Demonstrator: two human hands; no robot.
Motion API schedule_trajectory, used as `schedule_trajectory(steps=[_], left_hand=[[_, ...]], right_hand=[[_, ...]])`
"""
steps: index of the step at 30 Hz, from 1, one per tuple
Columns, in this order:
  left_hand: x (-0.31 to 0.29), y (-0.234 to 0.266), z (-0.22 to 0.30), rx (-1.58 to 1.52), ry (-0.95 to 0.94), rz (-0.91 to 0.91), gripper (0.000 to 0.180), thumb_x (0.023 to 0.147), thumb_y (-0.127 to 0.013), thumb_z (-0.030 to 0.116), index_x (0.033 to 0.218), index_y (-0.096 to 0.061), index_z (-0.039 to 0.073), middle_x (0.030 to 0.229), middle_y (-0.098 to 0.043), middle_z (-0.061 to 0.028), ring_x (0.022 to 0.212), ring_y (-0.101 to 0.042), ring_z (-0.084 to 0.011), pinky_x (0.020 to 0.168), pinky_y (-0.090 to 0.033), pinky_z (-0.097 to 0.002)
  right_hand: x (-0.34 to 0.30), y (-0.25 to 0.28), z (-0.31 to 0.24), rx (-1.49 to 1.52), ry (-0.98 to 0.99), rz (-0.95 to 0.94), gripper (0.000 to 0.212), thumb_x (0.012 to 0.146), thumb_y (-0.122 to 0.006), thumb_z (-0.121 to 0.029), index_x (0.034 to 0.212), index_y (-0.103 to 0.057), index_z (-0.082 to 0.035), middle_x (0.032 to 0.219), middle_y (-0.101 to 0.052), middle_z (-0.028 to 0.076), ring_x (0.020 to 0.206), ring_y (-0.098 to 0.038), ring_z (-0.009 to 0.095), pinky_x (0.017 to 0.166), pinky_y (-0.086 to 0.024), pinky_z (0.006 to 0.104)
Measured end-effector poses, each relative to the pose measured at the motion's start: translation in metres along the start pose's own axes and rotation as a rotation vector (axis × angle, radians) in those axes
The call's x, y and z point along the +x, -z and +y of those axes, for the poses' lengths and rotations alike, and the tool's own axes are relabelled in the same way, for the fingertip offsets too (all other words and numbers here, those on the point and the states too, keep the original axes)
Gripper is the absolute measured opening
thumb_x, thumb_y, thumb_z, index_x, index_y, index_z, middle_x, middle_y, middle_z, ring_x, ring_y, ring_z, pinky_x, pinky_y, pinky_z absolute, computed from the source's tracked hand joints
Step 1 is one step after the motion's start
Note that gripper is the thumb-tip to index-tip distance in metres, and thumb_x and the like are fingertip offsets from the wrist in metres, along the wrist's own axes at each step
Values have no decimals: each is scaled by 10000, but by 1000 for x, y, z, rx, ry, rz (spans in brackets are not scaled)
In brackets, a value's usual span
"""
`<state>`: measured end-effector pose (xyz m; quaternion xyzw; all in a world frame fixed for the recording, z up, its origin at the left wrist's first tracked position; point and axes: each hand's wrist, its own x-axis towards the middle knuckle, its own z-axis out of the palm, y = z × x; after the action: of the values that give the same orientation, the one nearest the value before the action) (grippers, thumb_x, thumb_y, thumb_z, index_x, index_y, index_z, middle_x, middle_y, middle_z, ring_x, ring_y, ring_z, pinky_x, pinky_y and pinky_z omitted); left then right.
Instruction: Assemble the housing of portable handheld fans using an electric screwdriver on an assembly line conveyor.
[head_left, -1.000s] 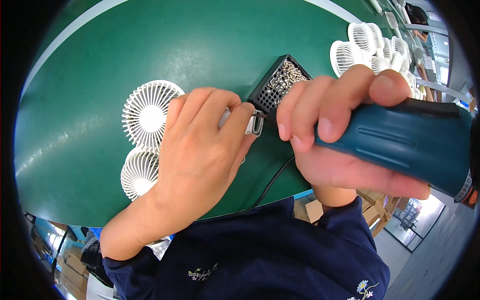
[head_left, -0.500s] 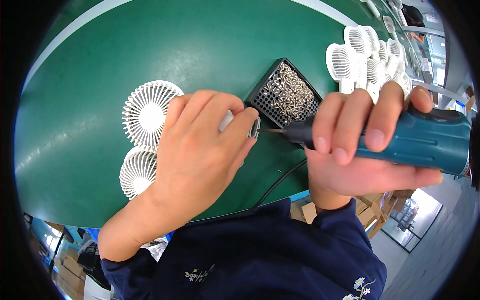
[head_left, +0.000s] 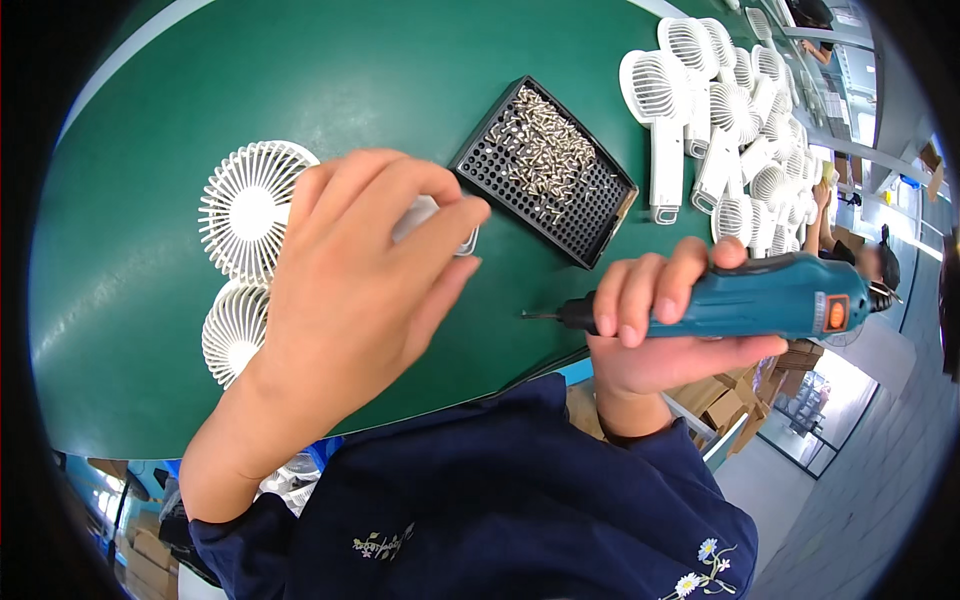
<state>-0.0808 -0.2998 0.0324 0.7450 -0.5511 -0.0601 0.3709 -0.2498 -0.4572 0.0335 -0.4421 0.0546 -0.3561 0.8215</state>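
Head view: a white fan handle [head_left: 415,214] is pinched between the thumb and fingers of the left hand [head_left: 350,255] above the green desk [head_left: 400,85]; its join to the nearby fan heads [head_left: 250,213] is hidden. The electric screwdriver [head_left: 765,300], enclosed by the curled fingers of the right hand [head_left: 655,310], has been withdrawn from the handle's end, which is judged free of the tool. Screws [head_left: 545,150] are held in a black tray [head_left: 605,208], beside piled fans [head_left: 735,105]. Beyond the desk, cardboard boxes [head_left: 725,408] and grey flooring [head_left: 880,430] are seen.
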Motion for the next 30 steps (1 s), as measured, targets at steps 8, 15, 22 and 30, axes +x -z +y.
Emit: schedule_trajectory(steps=[8,15,22,30], left_hand=[[-3,2,6,-273,-208,-123,381,583,-810,164,935,-694,75,867,-550,-20,842,-545,-232,800,-418,-402],[-11,-7,-1,-239,-284,-84,220,634,-801,143,776,-654,62,756,-539,-13,694,-531,-200,725,-438,-360],[-8,-2,0,-314,-197,-81,210,647,-815,139,763,-661,55,737,-542,-11,652,-524,-193,681,-440,-341],[-8,0,-1,-335,-147,-98,235,645,-819,151,813,-690,51,762,-557,-11,687,-529,-200,675,-438,-339]], right_hand=[[23,-36,-10,45,79,-91,622,951,-444,-599,1237,-431,-47,764,-506,35,460,-477,124,390,-438,284],[34,-54,-5,84,87,-84,580,960,-458,-557,1238,-408,-50,779,-497,34,476,-478,117,401,-441,275],[35,-51,-4,106,124,-35,578,965,-413,-578,1192,-436,-46,774,-493,37,491,-481,126,406,-444,273],[36,-52,0,146,186,35,593,959,-409,-604,1190,-452,-60,770,-493,20,483,-465,108,406,-429,252]])
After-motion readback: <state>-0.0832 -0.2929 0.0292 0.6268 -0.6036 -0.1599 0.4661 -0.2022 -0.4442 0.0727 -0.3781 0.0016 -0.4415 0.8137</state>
